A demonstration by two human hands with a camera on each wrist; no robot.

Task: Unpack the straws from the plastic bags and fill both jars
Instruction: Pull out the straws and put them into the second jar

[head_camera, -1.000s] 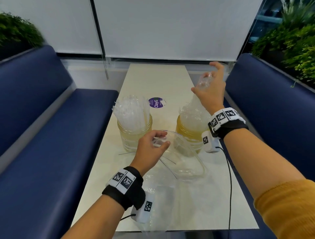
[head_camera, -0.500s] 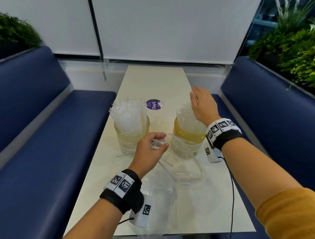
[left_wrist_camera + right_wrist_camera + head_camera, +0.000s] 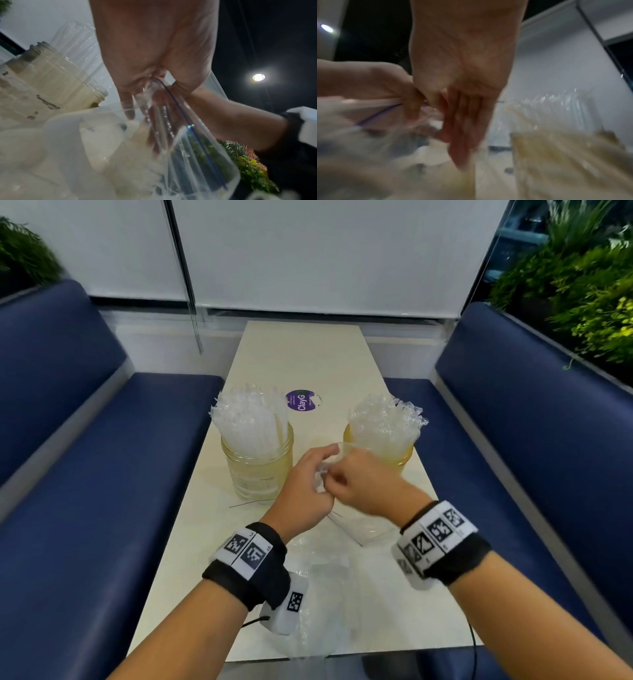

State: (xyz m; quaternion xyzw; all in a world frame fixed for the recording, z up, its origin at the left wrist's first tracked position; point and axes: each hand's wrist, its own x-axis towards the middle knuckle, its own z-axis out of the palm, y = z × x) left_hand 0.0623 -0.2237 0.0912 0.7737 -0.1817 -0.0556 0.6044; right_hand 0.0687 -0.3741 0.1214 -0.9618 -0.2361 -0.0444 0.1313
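Now both glass jars stand full: the left glass jar (image 3: 257, 462) and the right amber-tinted glass jar (image 3: 378, 451) each carry a thick bunch of clear wrapped straws (image 3: 251, 417) that stand upright above the rim. A second ago the right hand (image 3: 363, 484) was still high over the right jar with a handful of straws; now this handful is inside the jar, and the hand has come down to meet the left hand (image 3: 303, 491) in front of the jars.

Between the two hands is the clear plastic zip bag with a thin blue line (image 3: 193, 147) along its mouth. The left hand pinches the edge of the bag mouth between thumb and curled fingers (image 3: 127, 106), as the left wrist view shows. The right hand's fingers (image 3: 462, 129) are nearly straight and go down into the bag opening, just beside the left thumb; this view is blurred, so I cannot tell if they already hold something inside.

Under the wrists, nearer to the person than the fingers, another crumpled clear plastic bag (image 3: 329, 583) lies flat on the pale cream table (image 3: 301, 354). A round purple sticker (image 3: 301, 400) is beyond the fingers, between the jars.

I judge the filling is almost finished; the reach into the bag is probably for the last straws, if any remain.
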